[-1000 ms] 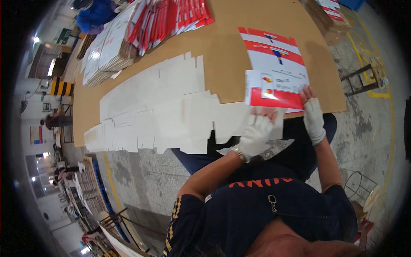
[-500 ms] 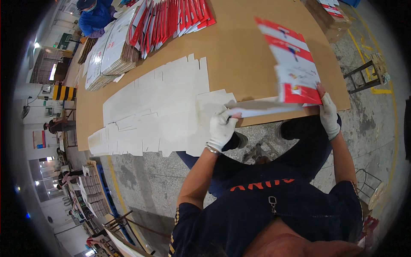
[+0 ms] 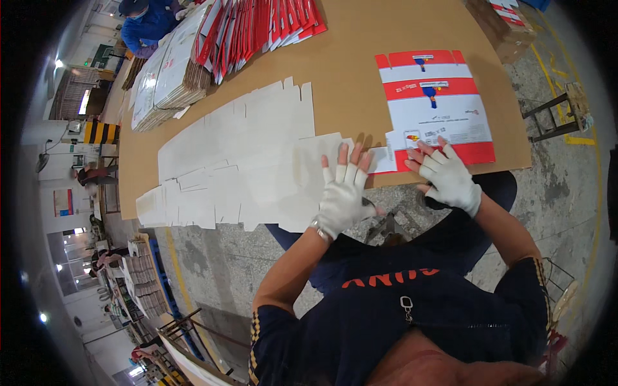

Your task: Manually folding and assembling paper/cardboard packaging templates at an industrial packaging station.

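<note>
A flat red-and-white printed carton blank [image 3: 450, 112] lies on the brown tabletop near the right end, its lower red strip along the front edge. My right hand [image 3: 449, 177], in a white fingerless glove, rests on that lower edge with fingers stretched out. My left hand [image 3: 344, 196], gloved the same way, is open with fingers spread at the near edge of a spread of plain pale cardboard blanks [image 3: 241, 141]. Between the hands, a white flap [image 3: 381, 161] sticks out to the left of the printed blank. Neither hand grips anything.
Many red-and-white folded cartons [image 3: 261, 29] stand in a row at the far left of the table [image 3: 351, 77]. Beside them sits a strapped bundle of flat cartons [image 3: 170, 74], with a person in blue [image 3: 148, 29] behind. A metal-legged stool [image 3: 557, 112] stands on the right.
The printed blank, tilted and blurred in motion before, now lies flat on the table. My left hand has let go of the white edge and opened; my right hand has moved left onto the blank.
</note>
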### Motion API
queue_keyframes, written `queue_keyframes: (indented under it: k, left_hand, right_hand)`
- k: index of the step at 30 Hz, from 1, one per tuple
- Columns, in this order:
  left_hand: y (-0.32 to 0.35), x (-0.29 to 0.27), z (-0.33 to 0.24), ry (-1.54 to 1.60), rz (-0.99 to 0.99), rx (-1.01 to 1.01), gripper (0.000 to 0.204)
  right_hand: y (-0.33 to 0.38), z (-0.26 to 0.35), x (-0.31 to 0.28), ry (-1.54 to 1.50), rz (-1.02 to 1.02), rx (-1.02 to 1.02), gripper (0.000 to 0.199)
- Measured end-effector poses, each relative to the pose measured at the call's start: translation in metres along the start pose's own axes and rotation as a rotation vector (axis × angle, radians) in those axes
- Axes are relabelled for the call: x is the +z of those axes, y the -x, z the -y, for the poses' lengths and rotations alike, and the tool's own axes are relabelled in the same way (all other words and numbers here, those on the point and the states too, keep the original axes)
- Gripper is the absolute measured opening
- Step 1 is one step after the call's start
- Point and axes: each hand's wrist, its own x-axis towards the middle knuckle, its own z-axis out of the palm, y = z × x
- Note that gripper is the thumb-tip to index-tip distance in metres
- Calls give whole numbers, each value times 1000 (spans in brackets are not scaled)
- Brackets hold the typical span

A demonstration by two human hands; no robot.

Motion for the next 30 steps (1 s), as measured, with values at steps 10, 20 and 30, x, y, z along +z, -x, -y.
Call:
queue_keyframes:
  k: [10, 20, 30]
  left_hand:
    - [28, -3, 30, 433, -594, -496, 108]
    - [-32, 48, 10, 1318, -934, -636, 38]
    - [-41, 47, 23, 105, -323, 237, 71]
  right_hand:
    - [12, 2, -4, 44, -44, 36, 62]
    - [11, -3, -1, 4, -22, 51, 58]
    - [7, -21, -29, 126, -63, -93, 46]
